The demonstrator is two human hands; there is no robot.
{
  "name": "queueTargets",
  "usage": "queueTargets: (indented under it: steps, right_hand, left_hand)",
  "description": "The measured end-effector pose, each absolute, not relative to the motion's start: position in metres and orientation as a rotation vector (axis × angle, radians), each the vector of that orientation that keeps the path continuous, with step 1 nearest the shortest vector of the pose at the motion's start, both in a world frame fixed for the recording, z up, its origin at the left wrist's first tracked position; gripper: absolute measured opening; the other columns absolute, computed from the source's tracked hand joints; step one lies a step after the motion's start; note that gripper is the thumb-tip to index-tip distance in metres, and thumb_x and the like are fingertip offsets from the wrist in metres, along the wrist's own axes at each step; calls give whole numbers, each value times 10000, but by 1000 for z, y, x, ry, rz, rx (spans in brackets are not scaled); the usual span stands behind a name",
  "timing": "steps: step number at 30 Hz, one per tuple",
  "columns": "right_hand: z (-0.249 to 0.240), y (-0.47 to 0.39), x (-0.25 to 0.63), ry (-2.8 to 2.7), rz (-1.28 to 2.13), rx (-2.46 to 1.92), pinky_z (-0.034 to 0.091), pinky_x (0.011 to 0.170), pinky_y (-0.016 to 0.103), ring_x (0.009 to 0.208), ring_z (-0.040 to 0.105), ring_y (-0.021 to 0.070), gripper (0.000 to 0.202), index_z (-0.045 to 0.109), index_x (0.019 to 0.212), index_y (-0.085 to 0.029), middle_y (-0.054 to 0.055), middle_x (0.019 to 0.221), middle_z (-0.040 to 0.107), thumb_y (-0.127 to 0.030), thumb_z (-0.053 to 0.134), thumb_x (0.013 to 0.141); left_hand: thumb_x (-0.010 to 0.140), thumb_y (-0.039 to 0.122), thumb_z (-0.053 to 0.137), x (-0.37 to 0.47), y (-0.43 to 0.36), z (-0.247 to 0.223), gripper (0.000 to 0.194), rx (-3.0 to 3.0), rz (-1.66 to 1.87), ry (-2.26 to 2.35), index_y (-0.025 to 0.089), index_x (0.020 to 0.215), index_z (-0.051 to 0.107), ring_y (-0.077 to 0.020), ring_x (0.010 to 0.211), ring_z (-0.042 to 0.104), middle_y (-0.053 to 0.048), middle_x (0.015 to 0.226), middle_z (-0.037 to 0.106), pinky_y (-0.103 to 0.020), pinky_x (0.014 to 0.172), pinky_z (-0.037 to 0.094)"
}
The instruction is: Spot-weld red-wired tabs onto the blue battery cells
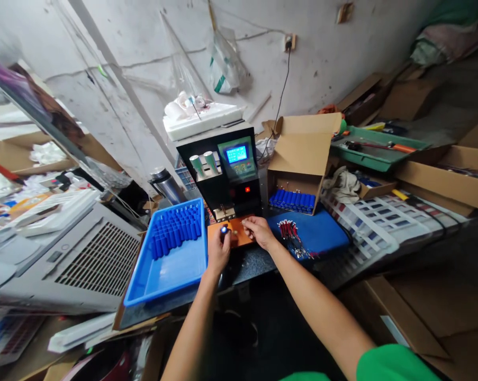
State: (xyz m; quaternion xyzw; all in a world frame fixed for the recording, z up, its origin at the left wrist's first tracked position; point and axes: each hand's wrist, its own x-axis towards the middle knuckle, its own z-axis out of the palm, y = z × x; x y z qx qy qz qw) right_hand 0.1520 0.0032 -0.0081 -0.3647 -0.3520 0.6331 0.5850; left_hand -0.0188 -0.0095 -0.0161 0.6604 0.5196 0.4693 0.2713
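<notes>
Below a black machine (233,190) with a lit screen lies an orange plate (241,233). My left hand (219,251) is closed around a blue cylindrical cell (224,230) at the plate's left part, its end facing up. Over the plate's right part, my right hand (258,232) pinches something too small to make out. A blue tray (171,272) on the left holds rows of blue cells (175,230). To the right, a bunch of red and black wires (289,233) rests on a blue pad (322,233).
Behind the pad, an open cardboard box (298,159) holds more blue cells. A steel flask (167,185) stands behind the tray. White foam (203,120) lies on top of the machine. A green tray (381,151) with tools and a white crate (366,233) are at the right.
</notes>
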Motion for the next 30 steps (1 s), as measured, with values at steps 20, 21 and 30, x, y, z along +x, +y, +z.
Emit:
queueTargets:
  steps: [20,21,30]
  right_hand:
    - [-8,5,143,-865,1348,-1010,278,386,180,422,418,66,330,573,658,-185,-41,500,529,-471,738,642]
    - [-7,4,142,-872,1341,-1026,276,385,184,420,418,68,327,564,648,-188,-40,497,526,-469,732,644]
    - [-2,6,129,-926,1226,-1065,290,419,208,416,416,87,319,546,630,-201,-38,472,510,-489,668,695]
  left_hand:
    - [852,450,618,-13,12,-25,387,1658,1138,1308,150,1088,678,-203,843,696,-75,931,742,-319,789,541]
    - [859,443,615,-13,11,-26,380,1675,1140,1322,153,1094,681,-202,837,694,-73,929,743,-316,786,537]
    - [894,371,598,-8,5,-26,365,1778,1167,1463,178,1189,690,-170,703,646,-49,868,738,-277,697,493]
